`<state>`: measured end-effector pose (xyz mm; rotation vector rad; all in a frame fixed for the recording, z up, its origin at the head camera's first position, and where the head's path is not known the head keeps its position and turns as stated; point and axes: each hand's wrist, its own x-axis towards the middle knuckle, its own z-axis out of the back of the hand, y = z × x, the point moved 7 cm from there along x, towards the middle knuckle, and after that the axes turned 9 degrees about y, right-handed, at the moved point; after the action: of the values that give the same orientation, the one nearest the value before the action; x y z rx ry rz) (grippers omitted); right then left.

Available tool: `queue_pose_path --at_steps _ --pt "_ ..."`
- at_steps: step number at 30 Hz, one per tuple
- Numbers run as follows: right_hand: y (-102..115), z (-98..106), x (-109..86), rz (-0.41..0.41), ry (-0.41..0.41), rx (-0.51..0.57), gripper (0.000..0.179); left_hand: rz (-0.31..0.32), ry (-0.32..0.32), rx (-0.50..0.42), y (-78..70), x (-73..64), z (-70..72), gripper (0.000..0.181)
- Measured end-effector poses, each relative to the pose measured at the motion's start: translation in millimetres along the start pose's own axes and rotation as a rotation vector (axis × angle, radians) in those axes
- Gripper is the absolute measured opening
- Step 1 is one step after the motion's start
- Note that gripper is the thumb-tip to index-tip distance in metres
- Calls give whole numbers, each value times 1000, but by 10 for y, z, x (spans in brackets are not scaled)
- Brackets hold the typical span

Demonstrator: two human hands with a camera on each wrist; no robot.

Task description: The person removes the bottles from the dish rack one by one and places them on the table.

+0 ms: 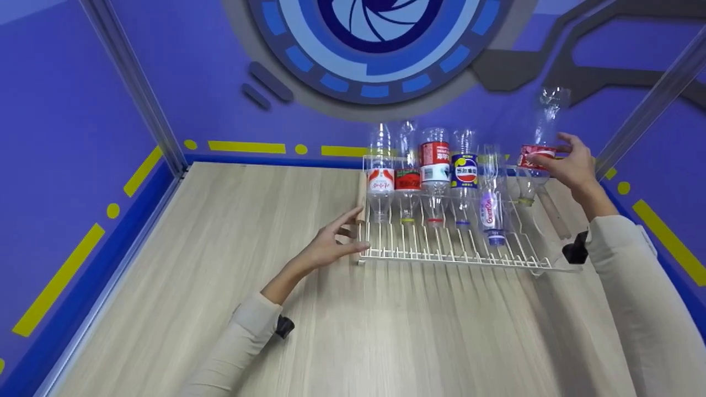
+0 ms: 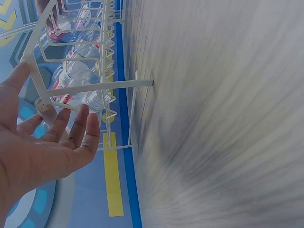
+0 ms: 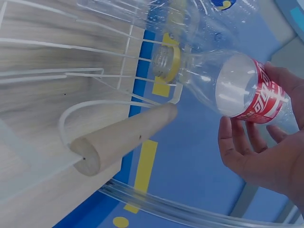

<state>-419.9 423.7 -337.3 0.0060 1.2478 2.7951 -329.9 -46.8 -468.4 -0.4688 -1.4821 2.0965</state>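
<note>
My right hand (image 1: 575, 168) grips a clear plastic bottle (image 1: 546, 129) by its red label. The bottle is tilted with its yellow-ringed neck (image 3: 168, 64) down, over the right end of a white wire rack (image 1: 441, 256). At the rack's left end, my left hand (image 1: 325, 245) holds the frame, thumb at the front corner and fingers by the wooden handle (image 1: 361, 198). Several bottles stand neck down between the wires, among them one with a blue label (image 1: 464, 171). A slim bottle with a purple cap (image 1: 496, 240) leans nearest the held one.
The rack stands on a wood-grain table (image 1: 248, 220), near the back wall. A second wooden handle (image 3: 126, 140) is at its right end. Blue panels with yellow marks (image 1: 246, 146) enclose the table, with metal posts (image 1: 138, 88) at the corners.
</note>
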Motion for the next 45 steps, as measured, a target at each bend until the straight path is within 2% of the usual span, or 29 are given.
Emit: queue_pose_path --at_steps 5,14,16,19,22,26,32,36,42,45 --pt "29 7 -26 -5 12 95 98 10 -5 1 19 2 13 84" --pt "109 -90 -97 33 77 301 83 16 -12 -15 54 8 39 84" --pt "122 -128 -124 42 98 329 77 20 -12 -16 61 9 36 84" --pt "140 -184 -184 52 138 409 59 13 0 -18 56 18 19 84" --pt "162 -252 -253 44 188 519 47 -3 6 -18 34 24 7 84" --pt "203 -385 -340 16 282 571 48 -10 3 -18 17 24 6 83" --pt "293 -619 -422 28 441 752 44 -6 4 -14 29 23 2 83" --pt "351 -760 -479 40 517 745 46 -14 3 -11 23 12 2 84" --pt "404 -956 -558 21 606 691 32 -20 14 -3 9 -4 -9 84" --pt "427 -1044 -608 15 658 657 32 -17 14 0 3 -13 -7 84"
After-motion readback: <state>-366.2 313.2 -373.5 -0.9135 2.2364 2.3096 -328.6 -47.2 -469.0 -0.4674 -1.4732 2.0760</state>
